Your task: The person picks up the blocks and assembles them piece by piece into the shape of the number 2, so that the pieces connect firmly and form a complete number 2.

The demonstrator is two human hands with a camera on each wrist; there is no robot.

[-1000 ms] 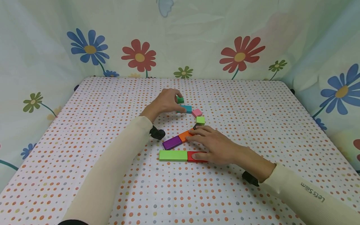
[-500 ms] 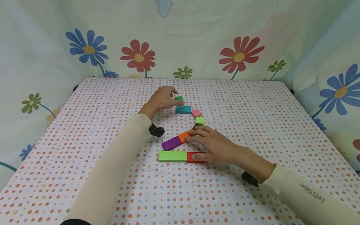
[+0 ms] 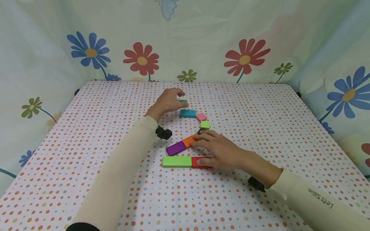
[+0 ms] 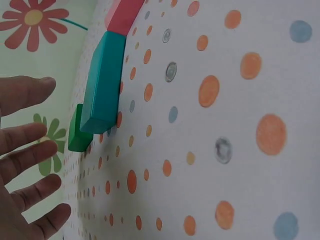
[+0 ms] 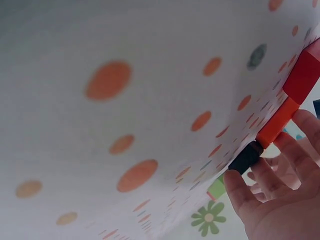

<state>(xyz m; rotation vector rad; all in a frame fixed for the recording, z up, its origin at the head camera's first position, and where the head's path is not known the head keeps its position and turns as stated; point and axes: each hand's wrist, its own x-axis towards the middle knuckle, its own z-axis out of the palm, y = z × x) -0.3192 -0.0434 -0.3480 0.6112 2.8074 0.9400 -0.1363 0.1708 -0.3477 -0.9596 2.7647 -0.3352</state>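
Observation:
In the head view my left hand [image 3: 167, 101] hovers beside a small green block [image 3: 184, 101], its thumb overlapping it. The left wrist view shows these fingers spread and apart from the block. Just nearer lies a teal block [image 3: 188, 113], followed by a pink block [image 3: 201, 117], a small lime block [image 3: 205, 124] and a black block [image 5: 246, 157]. My right hand [image 3: 221, 149] rests with relaxed fingers at the black and orange [image 3: 188, 141] blocks. Its thumb lies over a red block [image 3: 199, 162], partly hiding it.
A purple block [image 3: 175, 148] touches the orange one's left end. Below it, a long lime block [image 3: 177, 162] lies end to end with the red block. The blocks form a curving line on the dotted tablecloth [image 3: 138, 205]. A flowered curtain [image 3: 196, 32] hangs behind.
My left hand's thumb has come off the teal block and moved away from me, over the green block. Its fingers have drawn back slightly from the green block. My right hand stays put.

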